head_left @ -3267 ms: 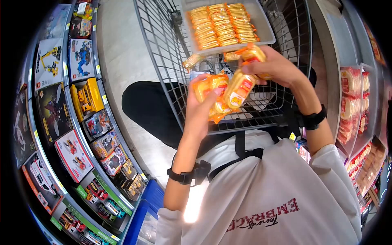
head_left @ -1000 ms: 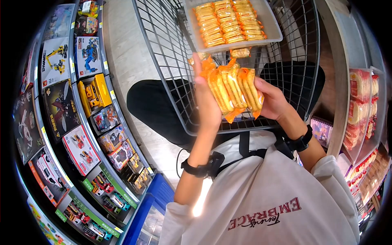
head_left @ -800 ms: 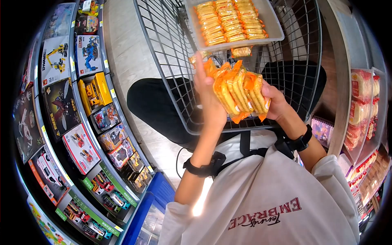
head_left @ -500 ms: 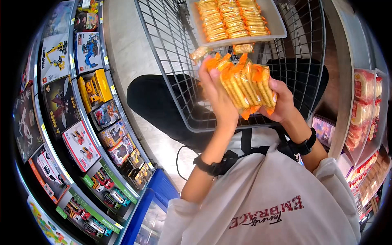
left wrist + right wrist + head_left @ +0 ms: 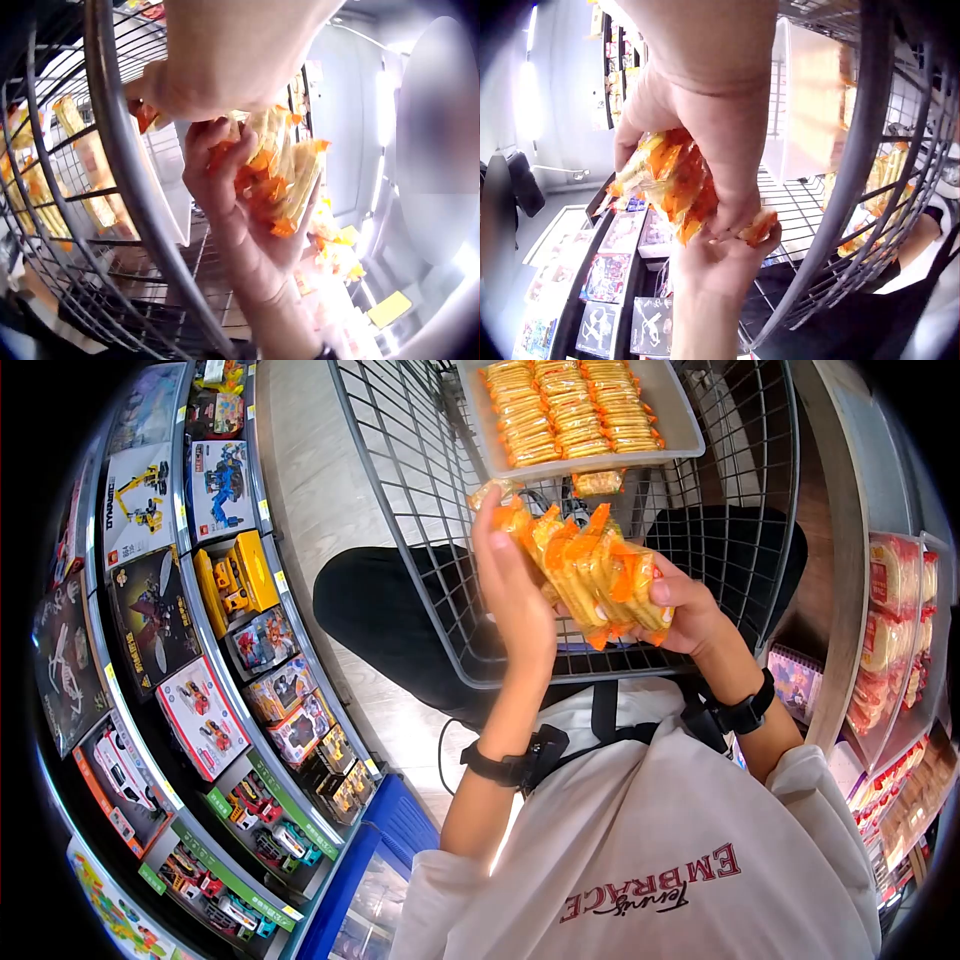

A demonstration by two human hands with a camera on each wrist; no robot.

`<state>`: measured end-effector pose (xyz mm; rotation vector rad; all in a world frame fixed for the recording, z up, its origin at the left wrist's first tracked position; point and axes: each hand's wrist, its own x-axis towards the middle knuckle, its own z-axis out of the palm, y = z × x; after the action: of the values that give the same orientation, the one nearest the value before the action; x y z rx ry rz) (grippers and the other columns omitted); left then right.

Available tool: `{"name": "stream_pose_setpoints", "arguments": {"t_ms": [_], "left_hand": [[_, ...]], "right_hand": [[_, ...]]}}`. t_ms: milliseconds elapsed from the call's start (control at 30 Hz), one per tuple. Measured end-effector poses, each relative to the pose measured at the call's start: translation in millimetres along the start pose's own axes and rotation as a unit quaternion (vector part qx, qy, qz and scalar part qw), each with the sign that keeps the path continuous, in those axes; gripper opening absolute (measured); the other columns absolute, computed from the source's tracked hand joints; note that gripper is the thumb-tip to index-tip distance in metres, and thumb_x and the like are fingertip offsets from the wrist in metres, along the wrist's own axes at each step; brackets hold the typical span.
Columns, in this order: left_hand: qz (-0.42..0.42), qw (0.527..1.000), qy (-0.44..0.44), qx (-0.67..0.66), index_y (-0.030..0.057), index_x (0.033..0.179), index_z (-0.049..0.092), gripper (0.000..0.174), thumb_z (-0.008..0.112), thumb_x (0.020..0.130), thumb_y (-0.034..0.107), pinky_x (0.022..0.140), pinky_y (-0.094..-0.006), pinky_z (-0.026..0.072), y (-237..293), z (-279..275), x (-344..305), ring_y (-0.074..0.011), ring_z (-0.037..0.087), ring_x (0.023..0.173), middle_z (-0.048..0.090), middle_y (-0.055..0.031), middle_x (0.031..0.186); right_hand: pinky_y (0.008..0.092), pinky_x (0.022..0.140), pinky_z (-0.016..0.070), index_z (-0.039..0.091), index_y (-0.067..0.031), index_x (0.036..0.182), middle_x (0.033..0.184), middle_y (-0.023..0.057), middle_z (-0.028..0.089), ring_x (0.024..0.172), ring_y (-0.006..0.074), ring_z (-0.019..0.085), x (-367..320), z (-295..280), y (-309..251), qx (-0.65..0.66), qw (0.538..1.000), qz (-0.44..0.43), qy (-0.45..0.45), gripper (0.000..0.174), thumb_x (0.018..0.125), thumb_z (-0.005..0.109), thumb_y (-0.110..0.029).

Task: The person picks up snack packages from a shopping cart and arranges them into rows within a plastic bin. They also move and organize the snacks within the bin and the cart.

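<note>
Two hands hold one bundle of wrapped snack packets [image 5: 597,575] over a single wire cart [image 5: 140,180]. The left hand [image 5: 520,595] supports one end and the right hand [image 5: 695,612] the other, both sets of fingers grasping it. The packets overlap; at least four show, but the exact count cannot be told. Beyond, one translucent tray [image 5: 600,464] holds three rows of similar packets [image 5: 565,415]. Two loose packets lie near its closest edge, one left [image 5: 488,494], one right [image 5: 598,483]. A gap parts bundle and tray. The cart's near rim runs below the bundle; its wire sides stand apart from it, left and right.
</note>
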<state>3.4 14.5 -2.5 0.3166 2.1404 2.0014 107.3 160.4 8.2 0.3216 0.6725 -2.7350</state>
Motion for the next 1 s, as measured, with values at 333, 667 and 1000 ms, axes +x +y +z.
{"name": "stream_pose_setpoints", "arguments": {"t_ms": [333,667,1000], "left_hand": [[-0.285,0.890,-0.140,-0.329,0.0082,0.137,0.038,0.053,0.064,0.091,0.004,0.086,-0.0290,0.0534,12,-15,4,-0.0157,0.060,0.101,0.057,-0.0121,0.120],[-0.158,0.944,-0.090,-0.276,0.0092,0.145,0.027,0.054,0.055,0.099,0.018,0.097,-0.0385,0.0493,7,-16,6,-0.0221,0.058,0.110,0.054,-0.0182,0.126],[-0.046,0.985,-0.101,-0.130,0.0059,0.148,0.020,0.056,0.044,0.105,0.031,0.107,-0.0341,0.0371,3,5,-2,-0.0202,0.047,0.123,0.045,-0.0154,0.136]], "right_hand": [[0.0489,0.113,0.0341,0.035,-0.0035,0.146,0.144,0.0168,0.046,0.132,0.0317,0.047,-10,-24,17,0.189,0.980,0.008,-0.065,0.080,0.080,0.069,-0.033],[0.0233,0.073,0.0577,0.042,0.0042,0.136,0.120,0.0151,0.061,0.100,0.0185,0.067,-31,-11,-22,-0.037,0.993,-0.060,0.090,0.080,0.077,0.076,-0.038],[0.0329,0.079,0.0579,0.050,0.0054,0.132,0.115,0.0130,0.064,0.099,0.0189,0.067,-6,13,-16,-0.135,0.977,-0.105,0.130,0.059,0.088,0.066,-0.030]]}}
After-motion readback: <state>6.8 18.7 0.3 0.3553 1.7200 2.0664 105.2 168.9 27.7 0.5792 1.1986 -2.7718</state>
